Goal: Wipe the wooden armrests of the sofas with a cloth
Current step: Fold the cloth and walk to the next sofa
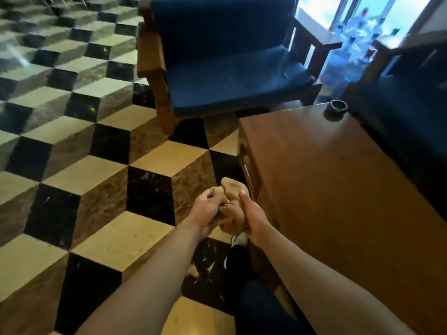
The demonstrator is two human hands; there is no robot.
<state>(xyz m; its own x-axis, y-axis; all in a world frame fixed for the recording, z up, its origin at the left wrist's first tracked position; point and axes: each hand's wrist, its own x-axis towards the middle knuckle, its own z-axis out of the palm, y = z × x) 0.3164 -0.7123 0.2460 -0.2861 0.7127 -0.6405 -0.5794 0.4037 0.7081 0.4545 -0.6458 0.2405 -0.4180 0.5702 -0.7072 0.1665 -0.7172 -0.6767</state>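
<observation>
1. The left hand (206,212), at lower centre of the frame, has its fingers curled into the left side of a bunched tan cloth (232,209), thumb on top.
2. The right hand (254,220), just to the right of it, grips the same cloth from the other side, thumb lying up along the fabric.
3. The cloth is crumpled into a ball between the two hands, held in the air above the floor, its top lobe poking up above the fingers.
4. Both bare forearms run in from the bottom edge and meet at the cloth.
5. A blue-cushioned sofa chair (232,68) stands at upper centre, well apart from the hands.
6. Its wooden armrest (148,52) shows at the left side of the seat; a second, darker armrest (312,35) is at the right side.
7. Another blue seat with a wooden frame (411,76) is partly visible at the right edge.
8. A brown wooden table (338,184) fills the right half, just beside the right hand.
9. A small dark round ashtray-like dish (337,107) sits at the table's far corner.
10. The floor (96,141) is tiled in a black, cream and brown cube pattern.
11. A dark trouser leg (256,303) and a shoe (239,240) show below the hands.
</observation>
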